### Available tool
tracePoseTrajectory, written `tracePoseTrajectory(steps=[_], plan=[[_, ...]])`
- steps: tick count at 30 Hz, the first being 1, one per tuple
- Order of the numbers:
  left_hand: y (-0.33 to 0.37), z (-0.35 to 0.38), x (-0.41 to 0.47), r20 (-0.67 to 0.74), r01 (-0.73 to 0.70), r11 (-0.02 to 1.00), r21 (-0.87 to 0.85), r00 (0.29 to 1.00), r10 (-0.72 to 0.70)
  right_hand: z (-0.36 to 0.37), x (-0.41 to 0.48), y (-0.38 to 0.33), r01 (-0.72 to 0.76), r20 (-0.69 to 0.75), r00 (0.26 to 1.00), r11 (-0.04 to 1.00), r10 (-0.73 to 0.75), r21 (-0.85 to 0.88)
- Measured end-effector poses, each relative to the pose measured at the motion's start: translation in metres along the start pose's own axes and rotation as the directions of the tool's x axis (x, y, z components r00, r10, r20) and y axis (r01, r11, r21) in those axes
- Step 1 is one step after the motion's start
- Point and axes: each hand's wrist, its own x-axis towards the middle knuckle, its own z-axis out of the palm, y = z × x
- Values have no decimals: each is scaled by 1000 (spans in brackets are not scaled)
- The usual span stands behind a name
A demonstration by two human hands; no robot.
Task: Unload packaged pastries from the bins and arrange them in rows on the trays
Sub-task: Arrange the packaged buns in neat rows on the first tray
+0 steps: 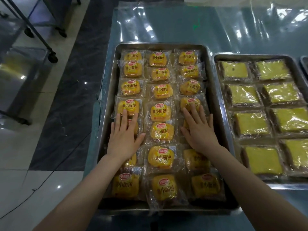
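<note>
A steel tray (108, 100) in front of me holds three columns of small orange buns (160, 111) in clear wrappers with red labels. My left hand (124, 135) lies flat, fingers straight, on packs in the left column. Over in the right column, my right hand (199, 130) rests the same way, its fingertips touching a pack. Neither hand grips anything. The packs under both palms are mostly hidden. A second steel tray (221, 77) to the right carries two visible columns of yellow-green square cakes (251, 124) in clear wrappers.
Both trays sit on a table covered with glossy clear plastic sheet (175, 22). The edge of a third tray (305, 64) shows at far right. A wheeled metal rack (50, 52) and a steel unit (20, 80) stand on the tiled floor at left. A black cable (41, 180) crosses the floor.
</note>
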Motion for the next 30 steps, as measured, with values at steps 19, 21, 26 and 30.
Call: tracePoseTrajectory(steps=[19,21,26,30], plan=[[1,-10,-30,-59,-33,999,-32,998,31,-4,-17,-40,158,27,987,987,-159,43],[-1,-12,-49,-59,-32,997,-68,998,28,-3,-44,-24,109,1,994,991,-110,74],[2,-3,-96,-11,-17,997,-82,1000,16,4,-97,13,-13,62,998,998,9,57],[6,11,-116,22,0,1000,-15,1000,1,7,-111,7,32,106,994,997,-40,69]])
